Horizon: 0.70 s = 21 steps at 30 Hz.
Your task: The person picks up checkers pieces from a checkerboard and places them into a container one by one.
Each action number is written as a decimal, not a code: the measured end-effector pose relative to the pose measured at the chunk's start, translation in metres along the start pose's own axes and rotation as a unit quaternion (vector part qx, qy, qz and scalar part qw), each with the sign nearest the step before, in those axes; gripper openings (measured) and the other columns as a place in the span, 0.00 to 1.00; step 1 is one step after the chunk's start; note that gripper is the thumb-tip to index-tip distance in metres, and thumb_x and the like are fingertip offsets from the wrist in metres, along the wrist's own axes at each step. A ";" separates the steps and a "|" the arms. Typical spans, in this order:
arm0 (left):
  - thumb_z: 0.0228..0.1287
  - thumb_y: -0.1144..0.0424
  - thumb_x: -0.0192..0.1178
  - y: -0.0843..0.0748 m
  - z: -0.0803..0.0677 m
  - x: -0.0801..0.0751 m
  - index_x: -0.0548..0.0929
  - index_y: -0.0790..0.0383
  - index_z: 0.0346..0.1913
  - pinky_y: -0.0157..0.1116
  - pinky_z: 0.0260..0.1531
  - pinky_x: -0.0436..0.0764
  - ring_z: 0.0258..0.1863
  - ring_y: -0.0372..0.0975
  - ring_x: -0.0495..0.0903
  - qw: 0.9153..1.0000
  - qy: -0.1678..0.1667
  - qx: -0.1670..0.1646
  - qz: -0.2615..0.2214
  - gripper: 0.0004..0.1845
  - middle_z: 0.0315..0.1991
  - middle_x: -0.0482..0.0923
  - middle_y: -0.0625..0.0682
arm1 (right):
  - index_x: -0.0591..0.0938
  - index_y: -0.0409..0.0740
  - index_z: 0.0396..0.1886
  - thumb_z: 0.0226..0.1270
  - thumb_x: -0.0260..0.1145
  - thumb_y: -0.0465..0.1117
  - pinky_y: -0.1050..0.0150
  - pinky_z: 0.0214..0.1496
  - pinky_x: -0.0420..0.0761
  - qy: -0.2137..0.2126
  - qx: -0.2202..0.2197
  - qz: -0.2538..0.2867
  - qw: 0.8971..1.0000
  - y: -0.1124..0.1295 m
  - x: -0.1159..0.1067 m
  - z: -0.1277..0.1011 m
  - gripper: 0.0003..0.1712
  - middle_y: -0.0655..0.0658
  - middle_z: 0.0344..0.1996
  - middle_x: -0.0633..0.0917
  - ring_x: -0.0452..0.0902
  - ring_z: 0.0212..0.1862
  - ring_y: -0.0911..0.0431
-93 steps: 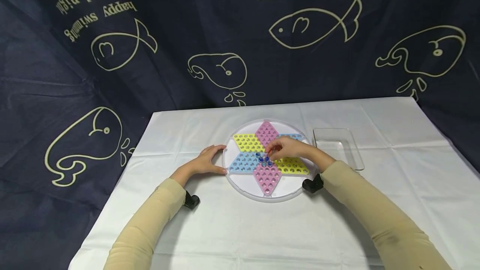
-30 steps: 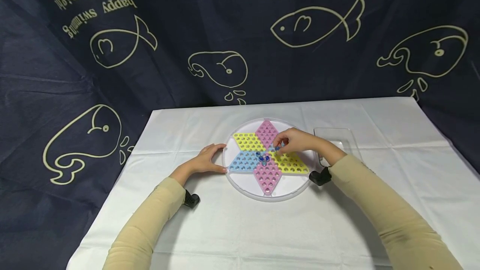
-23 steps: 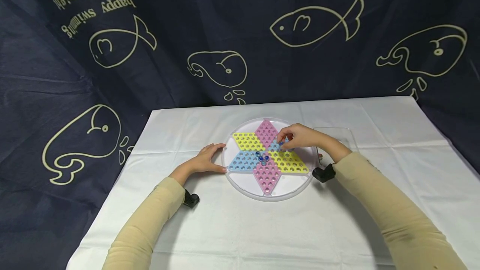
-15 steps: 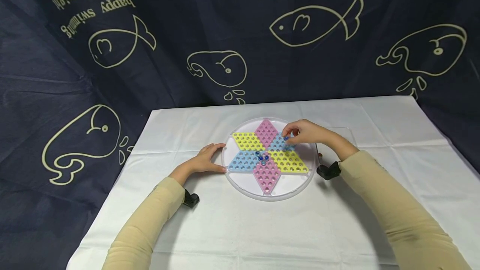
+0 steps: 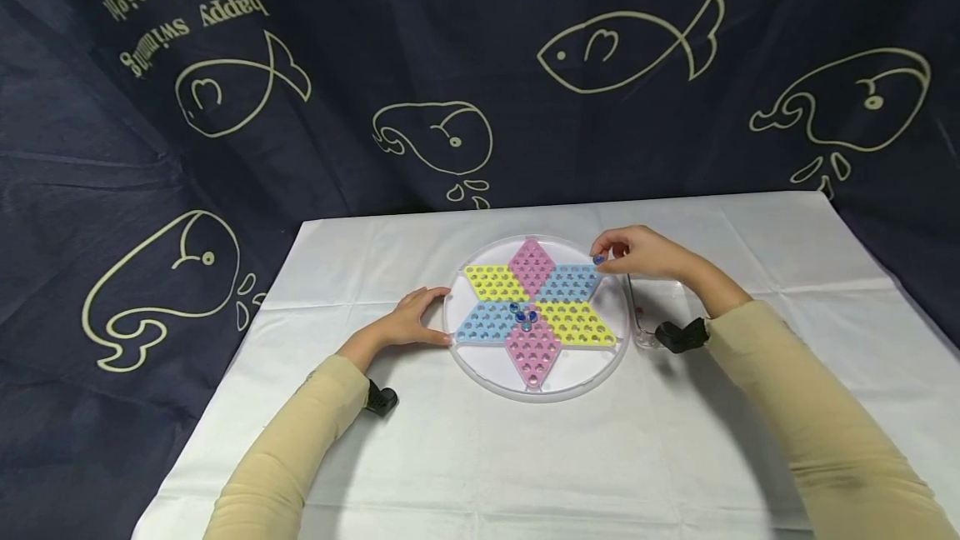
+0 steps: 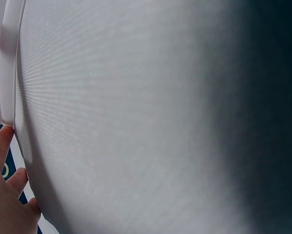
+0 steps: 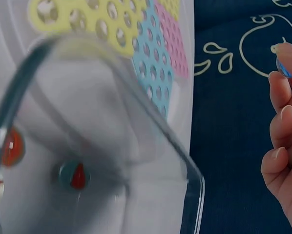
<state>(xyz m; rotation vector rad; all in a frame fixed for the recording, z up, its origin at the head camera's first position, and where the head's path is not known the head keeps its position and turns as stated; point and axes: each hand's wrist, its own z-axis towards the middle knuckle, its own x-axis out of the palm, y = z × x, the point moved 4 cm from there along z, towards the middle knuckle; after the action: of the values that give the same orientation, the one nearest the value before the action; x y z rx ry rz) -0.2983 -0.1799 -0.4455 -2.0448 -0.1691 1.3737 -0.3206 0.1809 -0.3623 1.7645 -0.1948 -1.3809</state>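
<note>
The right hand [image 5: 637, 255] pinches a blue marble [image 5: 598, 258] lifted off the board [image 5: 480, 373], which the left hand [image 5: 408, 322] steadies with relaxed fingers; next, carry it right over the clear tray [image 5: 645, 332] and let go.

Wore long beige sleeves [image 5: 810, 407] down to both wrists, with a small black wrist camera [image 5: 681, 335] strapped under the right and another [image 5: 381, 400] under the left. Bare-handed.

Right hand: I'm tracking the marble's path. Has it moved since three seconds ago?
Yes. The right hand, pinching a blue marble, went from the checkers board centre toward its far-right rim.
</note>
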 end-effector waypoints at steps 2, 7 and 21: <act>0.46 0.46 0.68 0.000 0.000 0.000 0.57 0.52 0.68 0.57 0.65 0.46 0.70 0.55 0.40 1.000 0.000 0.000 0.000 0.46 0.71 0.48 0.61 | 0.79 0.38 0.41 0.57 0.66 0.39 0.68 0.28 0.69 -0.003 -0.001 0.000 1.000 -0.003 -0.003 -0.002 0.13 0.47 0.28 0.76 0.65 0.31 0.56; 0.46 0.46 0.69 0.000 0.000 0.000 0.57 0.52 0.68 0.57 0.65 0.46 0.70 0.55 0.40 1.000 0.000 -0.001 -0.001 0.46 0.71 0.48 0.61 | 0.79 0.38 0.42 0.58 0.65 0.38 0.68 0.28 0.69 -0.013 0.002 -0.002 1.000 -0.008 -0.010 -0.009 0.13 0.47 0.29 0.76 0.66 0.31 0.56; 0.46 0.47 0.68 0.001 0.001 0.001 0.57 0.50 0.68 0.56 0.66 0.46 0.71 0.54 0.39 1.000 0.003 -0.010 0.000 0.46 0.71 0.47 0.61 | 0.78 0.36 0.43 0.58 0.66 0.38 0.68 0.28 0.68 -0.050 0.021 -0.013 0.998 -0.031 -0.031 -0.027 0.15 0.49 0.28 0.76 0.65 0.30 0.59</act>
<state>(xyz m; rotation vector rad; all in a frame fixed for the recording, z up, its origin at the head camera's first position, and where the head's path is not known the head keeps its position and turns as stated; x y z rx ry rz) -0.2995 -0.1798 -0.4470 -2.0651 -0.1808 1.3701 -0.3204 0.2320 -0.3612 1.7399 -0.2574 -1.4958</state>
